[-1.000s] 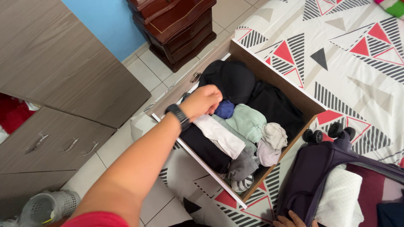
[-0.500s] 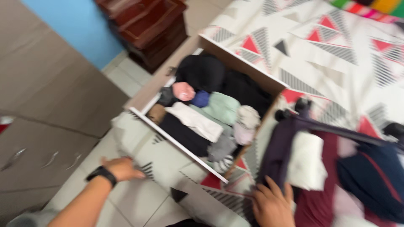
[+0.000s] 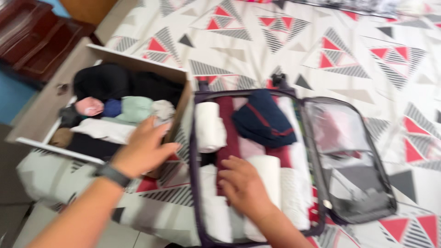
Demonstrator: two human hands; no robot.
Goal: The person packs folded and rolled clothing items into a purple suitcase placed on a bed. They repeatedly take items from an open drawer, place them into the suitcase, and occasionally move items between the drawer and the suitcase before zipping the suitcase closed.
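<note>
My left hand (image 3: 144,147), with a black watch at the wrist, hovers with fingers spread over the near right corner of a wooden drawer (image 3: 183,103) packed with rolled clothes: pink (image 3: 88,106), blue (image 3: 111,108), mint green (image 3: 137,108), black and white. My right hand (image 3: 243,186) rests palm down, fingers apart, on white rolled items (image 3: 271,177) inside an open purple suitcase (image 3: 195,138). A navy garment with a red stripe (image 3: 263,118) and a white roll (image 3: 209,126) lie in the suitcase's far half. Neither hand grips anything.
Drawer and suitcase lie on a bed with a white cover printed with red, grey and black triangles (image 3: 321,50). The suitcase's clear mesh lid (image 3: 344,151) lies open to the right. A dark wooden nightstand (image 3: 32,36) stands far left, tiled floor below.
The view swung right onto the suitcase. My left hand rose from the bed's edge to the drawer's corner. My right hand moved from the suitcase's edge onto the white rolls inside.
</note>
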